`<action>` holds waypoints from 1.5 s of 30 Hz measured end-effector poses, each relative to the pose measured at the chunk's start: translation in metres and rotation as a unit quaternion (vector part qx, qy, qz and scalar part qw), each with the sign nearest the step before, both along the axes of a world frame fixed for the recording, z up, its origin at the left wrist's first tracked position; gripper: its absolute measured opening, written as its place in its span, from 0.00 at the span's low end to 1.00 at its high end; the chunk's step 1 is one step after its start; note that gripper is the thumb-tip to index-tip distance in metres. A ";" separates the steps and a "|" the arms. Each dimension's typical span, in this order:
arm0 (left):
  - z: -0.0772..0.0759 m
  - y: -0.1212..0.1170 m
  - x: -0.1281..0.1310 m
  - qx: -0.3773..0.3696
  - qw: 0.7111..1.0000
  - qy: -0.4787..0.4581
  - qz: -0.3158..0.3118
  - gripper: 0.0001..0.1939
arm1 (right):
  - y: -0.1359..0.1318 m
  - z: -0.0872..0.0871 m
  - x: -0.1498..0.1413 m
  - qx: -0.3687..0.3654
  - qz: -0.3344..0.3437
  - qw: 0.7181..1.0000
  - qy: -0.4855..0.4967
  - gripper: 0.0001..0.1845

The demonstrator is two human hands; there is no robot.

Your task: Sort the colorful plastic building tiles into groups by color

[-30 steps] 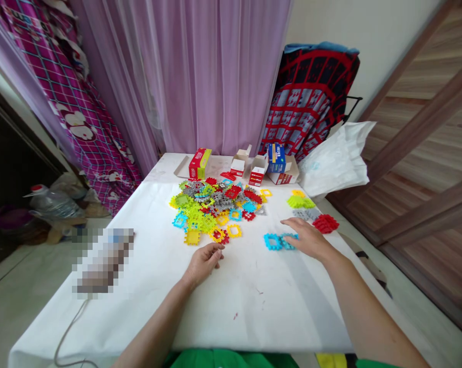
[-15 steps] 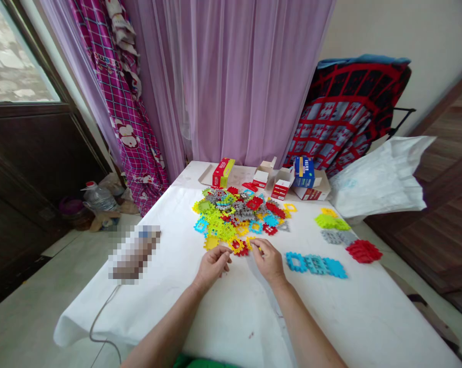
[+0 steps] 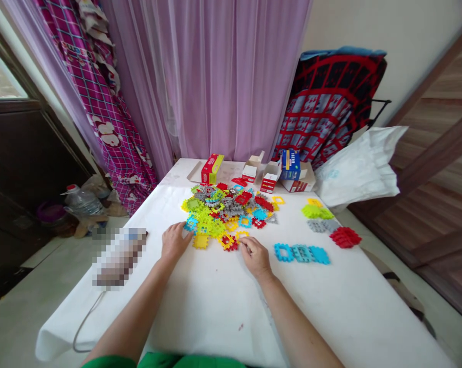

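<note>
At the left edge of a heap of plastic interlocking pieces [image 3: 217, 217], my left hand [image 3: 174, 242] has its thumb and fingers apart. Its fingertips reach a blue square piece [image 3: 191, 222], which lies against the heap. My right hand [image 3: 256, 258] is closed in a pinch at the near side of the heap, with its fingertips at a yellow frame-shaped piece [image 3: 242, 234]. Between the hands lie a solid yellow square [image 3: 200, 241] and a yellow frame [image 3: 225, 241] over red. The heap mixes lime, grey, red, blue and yellow pieces.
To the right lie a row of blue pieces [image 3: 302, 253] and stacks of red [image 3: 345, 237], grey [image 3: 323, 225] and lime pieces [image 3: 317, 211]. Small cardboard boxes [image 3: 269, 179] and a white bag [image 3: 359, 171] stand behind. A pixelated object with a cord [image 3: 119, 258] lies left.
My left hand has moved left and away from the right hand, up to the blue piece. The right hand stays by the yellow frame. The whole view has shifted slightly.
</note>
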State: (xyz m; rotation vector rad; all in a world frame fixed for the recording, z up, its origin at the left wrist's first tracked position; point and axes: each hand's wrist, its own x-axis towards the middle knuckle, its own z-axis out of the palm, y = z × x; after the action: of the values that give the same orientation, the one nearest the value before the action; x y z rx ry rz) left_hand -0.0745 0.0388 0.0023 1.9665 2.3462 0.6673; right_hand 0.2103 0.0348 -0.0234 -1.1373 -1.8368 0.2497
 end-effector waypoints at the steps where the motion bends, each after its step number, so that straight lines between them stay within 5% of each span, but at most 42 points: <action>1: 0.000 0.001 0.001 -0.005 1.000 0.014 0.000 0.22 | 0.000 0.000 0.000 -0.003 0.000 1.000 -0.001 0.13; 5: 0.003 0.002 0.003 -0.001 1.000 0.003 0.002 0.21 | 0.001 0.001 0.000 -0.012 -0.002 1.000 0.001 0.13; 10: 0.005 0.001 -0.002 0.050 0.979 -0.193 0.045 0.15 | 0.001 0.000 0.002 -0.027 0.000 1.000 0.004 0.13; 15: 0.007 -0.005 -0.002 0.074 0.951 -0.290 0.074 0.19 | 0.002 -0.001 0.002 -0.023 0.005 1.000 0.015 0.13; 21: 0.014 -0.013 0.031 0.045 0.903 -0.427 0.005 0.24 | -0.001 0.000 0.002 -0.038 0.016 0.999 0.017 0.14; 30: 0.012 -0.025 0.084 -0.043 0.855 -0.510 -0.084 0.19 | -0.019 0.039 -0.004 0.011 0.092 0.982 -0.165 0.39; 37: 0.011 -0.030 0.104 -0.063 0.843 -0.525 -0.104 0.17 | -0.022 0.054 0.001 -0.033 0.084 0.968 -0.233 0.32; 45: 0.015 -0.037 0.124 -0.083 0.803 -0.589 -0.034 0.17 | -0.029 0.044 0.003 -0.068 -0.030 0.989 -0.127 0.24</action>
State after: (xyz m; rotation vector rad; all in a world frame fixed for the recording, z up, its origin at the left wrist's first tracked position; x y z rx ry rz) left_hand 0.0498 0.0013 0.0177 0.9756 1.4368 1.1541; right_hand 0.2134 0.0060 0.0202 -1.3685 -2.0295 0.2059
